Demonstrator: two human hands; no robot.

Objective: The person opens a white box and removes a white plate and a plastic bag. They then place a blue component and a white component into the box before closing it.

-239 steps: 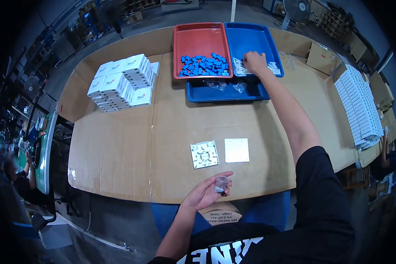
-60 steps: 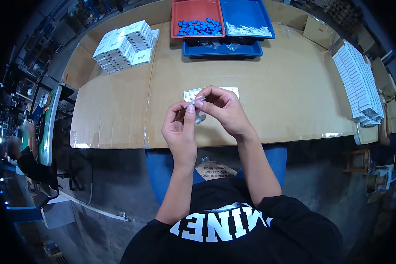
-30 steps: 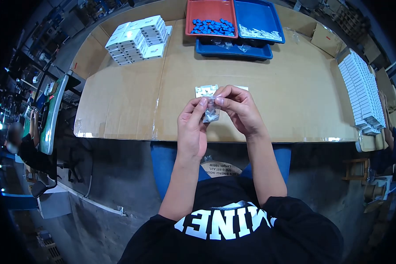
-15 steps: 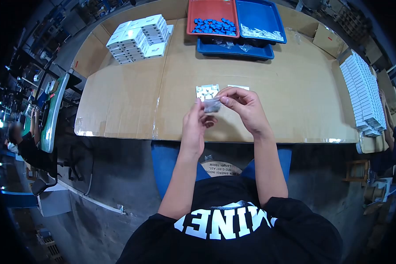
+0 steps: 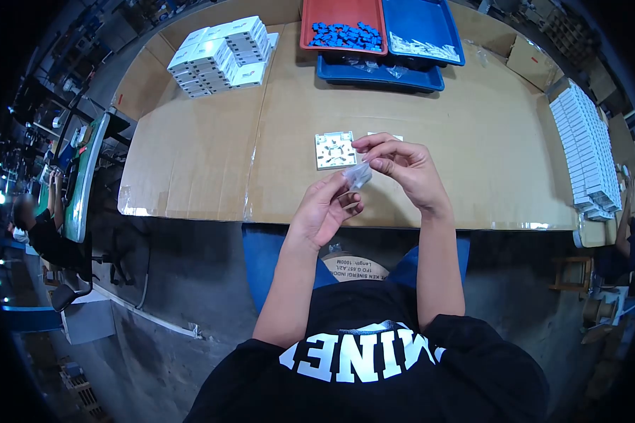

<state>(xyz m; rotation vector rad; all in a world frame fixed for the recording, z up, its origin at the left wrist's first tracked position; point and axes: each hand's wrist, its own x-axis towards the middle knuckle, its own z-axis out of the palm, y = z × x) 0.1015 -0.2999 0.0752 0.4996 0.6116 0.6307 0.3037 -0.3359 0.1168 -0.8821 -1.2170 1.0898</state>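
A small clear plastic bag (image 5: 358, 176) is pinched between both hands above the near part of the cardboard-covered table. My left hand (image 5: 326, 209) grips its lower left side, thumb against fingers. At its upper right edge, the fingertips of my right hand (image 5: 410, 170) are closed on the plastic. The bag's contents are too small to make out. Just beyond the hands lies a square white plastic tray-like case (image 5: 336, 150) with molded parts inside. A second white piece (image 5: 386, 135) shows behind my right hand, mostly covered by it.
Stacked white boxes (image 5: 219, 60) stand at the back left, and a long row of white boxes (image 5: 584, 148) lines the right edge. At the back are a red tray (image 5: 342, 14) of blue parts and a blue tray (image 5: 420, 21) of white pieces. Another person (image 5: 46, 225) sits at the left.
Both hands and the bag have shifted slightly right. My right hand's fingers have changed position on the bag, and more of the white case is now uncovered.
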